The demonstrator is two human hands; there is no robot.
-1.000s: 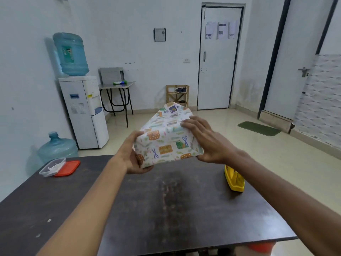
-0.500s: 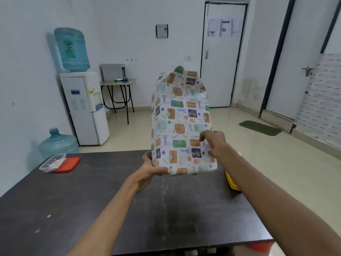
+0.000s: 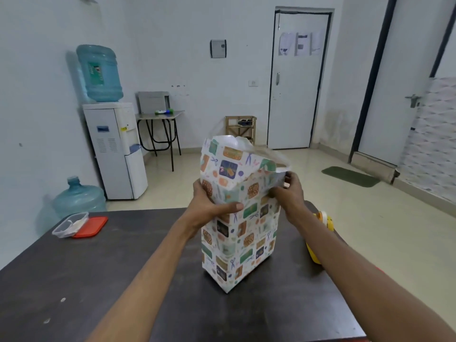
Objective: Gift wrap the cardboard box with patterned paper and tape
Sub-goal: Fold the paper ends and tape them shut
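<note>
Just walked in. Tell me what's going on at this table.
A person is gift wrapping a box. Covered in patterned paper, it stands on end on the dark table. The left hand grips its upper part, thumb across the front. The right hand pinches the loose paper at the top, which is open and not yet folded down. A yellow tape dispenser lies behind the right arm.

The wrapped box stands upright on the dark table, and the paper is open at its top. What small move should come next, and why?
Probably fold the right flap inward and down over the top end. The colourful patterned wrapping paper stands loose and open above, the right hand pinches its right edge, and the left hand grips the left side, steadying it.
</note>
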